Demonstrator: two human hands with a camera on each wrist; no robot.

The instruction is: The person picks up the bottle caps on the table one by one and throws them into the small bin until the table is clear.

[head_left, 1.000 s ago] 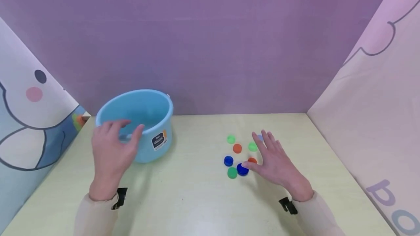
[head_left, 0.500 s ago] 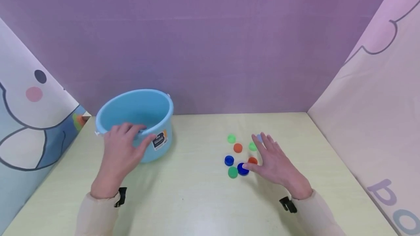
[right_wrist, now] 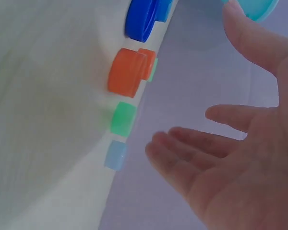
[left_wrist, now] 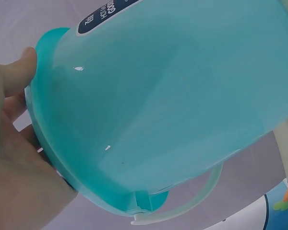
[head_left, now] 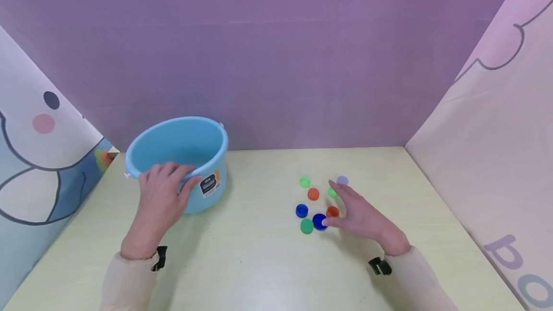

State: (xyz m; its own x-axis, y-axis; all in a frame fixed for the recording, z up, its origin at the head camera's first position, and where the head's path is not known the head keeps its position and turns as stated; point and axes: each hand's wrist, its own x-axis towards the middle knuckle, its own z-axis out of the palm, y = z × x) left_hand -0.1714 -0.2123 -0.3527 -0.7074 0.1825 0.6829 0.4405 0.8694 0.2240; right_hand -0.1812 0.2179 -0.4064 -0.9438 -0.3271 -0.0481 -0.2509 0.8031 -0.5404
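In the head view a light-blue plastic bucket stands on the left of the table. My left hand grips its near rim, the thumb outside and the fingers over the inner side. To the right lie several small round bottle caps: a large dark blue cap, a smaller blue cap, a green cap, two orange caps, two light green ones and a pale violet cap. My right hand hovers over their right side, fingers extended, holding nothing; it partly covers a light green cap.
A purple backdrop rises behind the pale wooden table. Printed panels flank it, a cartoon face on the left. The bucket's white handle hangs at its side in the left wrist view.
My left hand has moved right and down onto the bucket's near rim and taken hold of it. The right hand stays over the caps, its fingers drawn closer together and lowered slightly.
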